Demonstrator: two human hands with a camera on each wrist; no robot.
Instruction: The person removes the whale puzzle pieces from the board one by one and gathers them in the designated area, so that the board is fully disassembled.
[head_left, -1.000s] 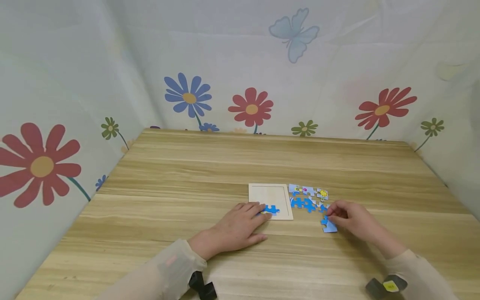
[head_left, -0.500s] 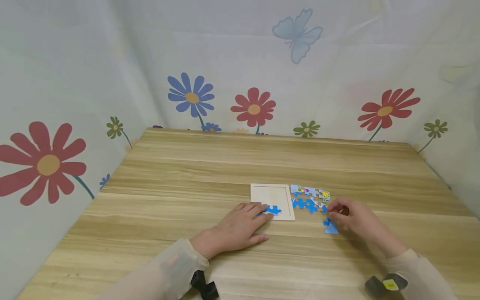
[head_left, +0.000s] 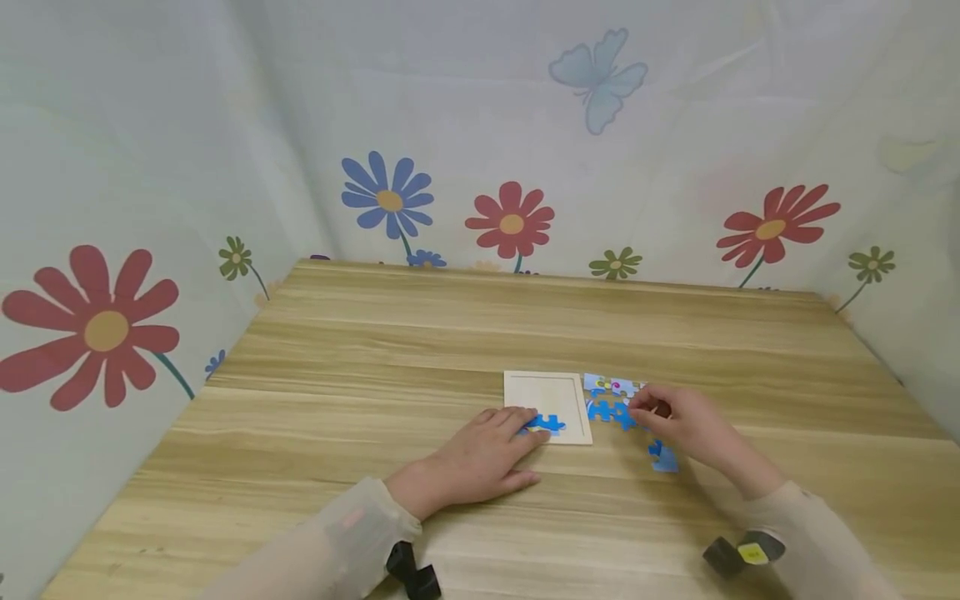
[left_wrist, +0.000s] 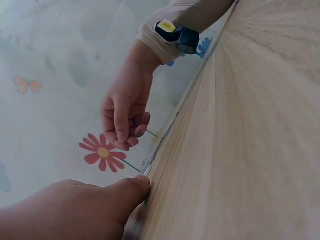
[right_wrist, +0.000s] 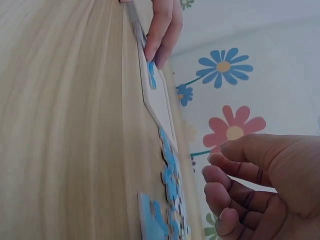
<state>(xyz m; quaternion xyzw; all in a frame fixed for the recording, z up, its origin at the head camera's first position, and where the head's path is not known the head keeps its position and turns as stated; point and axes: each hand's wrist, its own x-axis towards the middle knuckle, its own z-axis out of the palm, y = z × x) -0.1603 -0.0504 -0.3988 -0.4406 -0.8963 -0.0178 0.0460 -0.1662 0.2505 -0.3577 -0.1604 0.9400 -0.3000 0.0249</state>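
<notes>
My left hand (head_left: 476,458) lies flat with its fingers straight, fingertips on the lower left of a pale wooden puzzle tray (head_left: 538,388). Beside those fingertips, blue jigsaw pieces (head_left: 552,422) sit inside the tray; the hand covers part of them. My right hand (head_left: 686,423) hovers over the loose jigsaw pieces (head_left: 600,410) right of the tray. In the right wrist view its fingers (right_wrist: 216,176) are loosely curled, thumb near the index finger, with nothing visible between them. Below that hand lies a blue corner piece (head_left: 666,461), apart from the others.
The wood-grain table (head_left: 420,333) reaches back to a white curtain (head_left: 450,83) printed with flowers and a butterfly. A black wrist device (head_left: 412,572) is at the left sleeve, another (head_left: 742,554) at the right.
My right hand has moved left from the right end of the loose pieces and now overlaps their middle. My left hand stays on the tray. The head view has shifted slightly.
</notes>
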